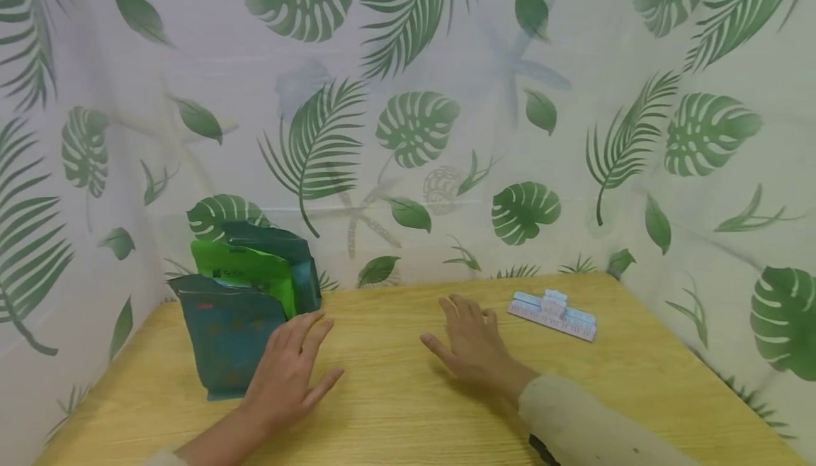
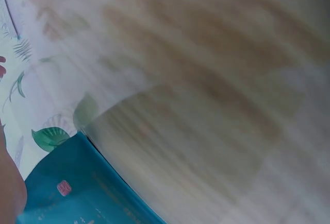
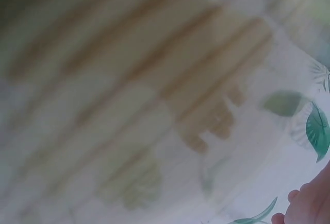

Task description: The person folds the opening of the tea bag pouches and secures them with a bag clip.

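Both arms reach forward, left hand and right hand flat, fingers spread, no grip.

A light yellow-brown wooden table with fine straight grain. Behind and beside it, a white curtain printed with green palm fronds and split tropical leaves, plus faint grey starfish and shells. At the left, a dark teal bag with a small red mark near its top; behind it, a bright green bag with dark print, and another dark teal bag. At the right, a pale blue and white clip. A beige sleeve covers the right arm.
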Demonstrator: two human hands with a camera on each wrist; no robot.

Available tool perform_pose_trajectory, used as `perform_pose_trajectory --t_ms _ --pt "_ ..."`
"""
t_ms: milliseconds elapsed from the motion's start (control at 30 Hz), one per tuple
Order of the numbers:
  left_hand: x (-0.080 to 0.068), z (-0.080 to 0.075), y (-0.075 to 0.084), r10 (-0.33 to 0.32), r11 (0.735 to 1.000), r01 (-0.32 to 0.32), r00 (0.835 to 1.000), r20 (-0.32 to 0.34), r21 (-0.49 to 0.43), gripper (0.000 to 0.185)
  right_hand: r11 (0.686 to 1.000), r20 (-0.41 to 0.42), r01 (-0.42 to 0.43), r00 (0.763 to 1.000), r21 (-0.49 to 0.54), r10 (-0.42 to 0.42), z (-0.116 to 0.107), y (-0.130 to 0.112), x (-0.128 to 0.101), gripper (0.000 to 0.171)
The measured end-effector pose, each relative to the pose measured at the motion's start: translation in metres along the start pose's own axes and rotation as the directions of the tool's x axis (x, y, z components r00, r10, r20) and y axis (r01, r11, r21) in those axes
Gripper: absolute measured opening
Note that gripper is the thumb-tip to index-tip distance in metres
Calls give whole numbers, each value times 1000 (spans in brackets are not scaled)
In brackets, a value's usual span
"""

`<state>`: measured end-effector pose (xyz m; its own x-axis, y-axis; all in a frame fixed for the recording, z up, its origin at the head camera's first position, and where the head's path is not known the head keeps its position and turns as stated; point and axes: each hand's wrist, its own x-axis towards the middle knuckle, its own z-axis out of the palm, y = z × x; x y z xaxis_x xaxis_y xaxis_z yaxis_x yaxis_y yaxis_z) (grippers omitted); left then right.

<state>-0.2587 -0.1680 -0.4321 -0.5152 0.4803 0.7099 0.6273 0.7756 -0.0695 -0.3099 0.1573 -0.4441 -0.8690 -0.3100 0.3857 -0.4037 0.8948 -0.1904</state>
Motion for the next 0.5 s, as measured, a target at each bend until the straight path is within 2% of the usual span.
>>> perform_pose_trajectory --t_ms 133,233,500 --pt "-2 0 -3 -9 1000 9 996 -84 3 65 1000 -8 8 1000 -7 -8 0 -5 1 77" --pt "-4 -2 -5 -10 1000 11 992 -124 4 65 1000 -15 16 1000 -2 -16 0 -9 2 77" --pt "-10 -9 -11 -42 999 44 989 -141 12 67 999 -20 26 999 -20 -27 0 -19 4 76"
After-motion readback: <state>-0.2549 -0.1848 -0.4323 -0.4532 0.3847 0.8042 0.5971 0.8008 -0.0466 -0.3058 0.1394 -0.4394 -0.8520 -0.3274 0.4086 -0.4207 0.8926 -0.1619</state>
